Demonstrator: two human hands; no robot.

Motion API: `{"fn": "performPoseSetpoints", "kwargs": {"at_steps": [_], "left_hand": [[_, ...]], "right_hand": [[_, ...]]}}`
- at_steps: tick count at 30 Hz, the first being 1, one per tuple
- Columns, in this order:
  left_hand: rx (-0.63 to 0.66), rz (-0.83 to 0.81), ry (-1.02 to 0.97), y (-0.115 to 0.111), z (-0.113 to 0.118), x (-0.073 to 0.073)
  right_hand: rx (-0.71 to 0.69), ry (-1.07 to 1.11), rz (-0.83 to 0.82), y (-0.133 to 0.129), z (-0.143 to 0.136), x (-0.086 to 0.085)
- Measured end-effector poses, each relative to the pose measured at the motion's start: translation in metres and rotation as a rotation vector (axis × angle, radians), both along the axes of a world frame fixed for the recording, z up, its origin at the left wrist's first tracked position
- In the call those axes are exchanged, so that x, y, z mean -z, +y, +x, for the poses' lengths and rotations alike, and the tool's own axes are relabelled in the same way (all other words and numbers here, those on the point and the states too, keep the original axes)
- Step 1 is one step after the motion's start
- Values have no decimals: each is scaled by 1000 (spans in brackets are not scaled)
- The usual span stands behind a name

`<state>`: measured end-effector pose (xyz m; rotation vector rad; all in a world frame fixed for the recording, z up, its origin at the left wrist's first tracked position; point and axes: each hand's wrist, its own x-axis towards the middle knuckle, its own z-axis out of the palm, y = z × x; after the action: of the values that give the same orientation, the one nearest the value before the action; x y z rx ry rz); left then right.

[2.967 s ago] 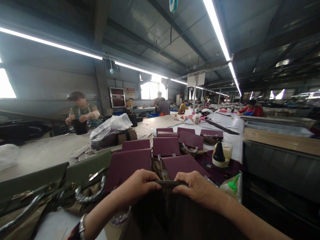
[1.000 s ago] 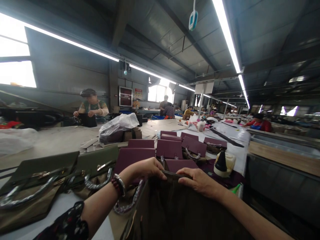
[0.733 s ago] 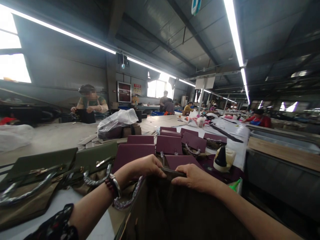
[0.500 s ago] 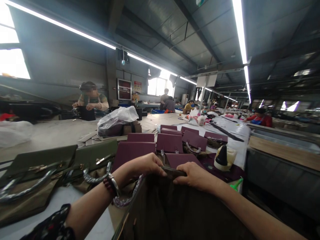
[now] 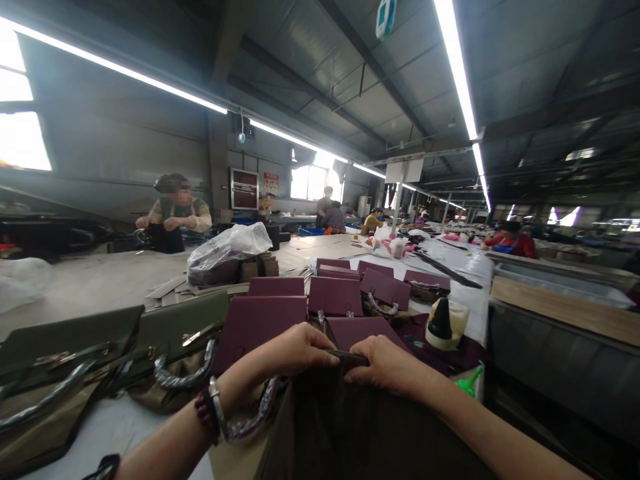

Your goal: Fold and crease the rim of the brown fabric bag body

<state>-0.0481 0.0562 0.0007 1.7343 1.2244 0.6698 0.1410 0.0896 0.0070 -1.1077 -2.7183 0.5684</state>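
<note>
In front of me is a large dark olive-brown bag (image 5: 380,427), its top edge raised. My left hand (image 5: 303,348) pinches that edge between thumb and fingers. Close beside it on the right, my right hand (image 5: 383,363) grips the same edge, and a short folded stretch shows between the two thumbs. The lower part of the bag runs out of view. Just beyond my hands lie purple handbags (image 5: 335,295) with plastic-wrapped handles. One wrapped handle (image 5: 250,427) shows beneath my left wrist.
Green handbags (image 5: 183,327) lie at left. A pale container with a black cone (image 5: 441,321) and a green nozzle (image 5: 470,381) are at right. A plastic-wrapped bundle (image 5: 230,253) sits farther back. Across the table a person (image 5: 175,210) handles dark material; other people work in the distance.
The view has tilted up slightly and turned a little to the right. Both hands keep their pinch on the bag's edge and appear slightly lower in the picture.
</note>
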Motion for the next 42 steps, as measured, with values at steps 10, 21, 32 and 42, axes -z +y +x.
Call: {"fn": "performPoseSetpoints", "kwargs": {"at_steps": [10,21,32,42], "left_hand": [[-65,7,-69,4,8,12],[-70,-21,-103,6,7,13],[-54,-14,-90,4,2,13],[13,22,1,4,9,6]], "right_hand": [[-8,48,-5,-3,7,7],[-62,72,71,-9,11,7],[-31,68,47,-8,5,7],[40,43,1,-7,8,7]]}}
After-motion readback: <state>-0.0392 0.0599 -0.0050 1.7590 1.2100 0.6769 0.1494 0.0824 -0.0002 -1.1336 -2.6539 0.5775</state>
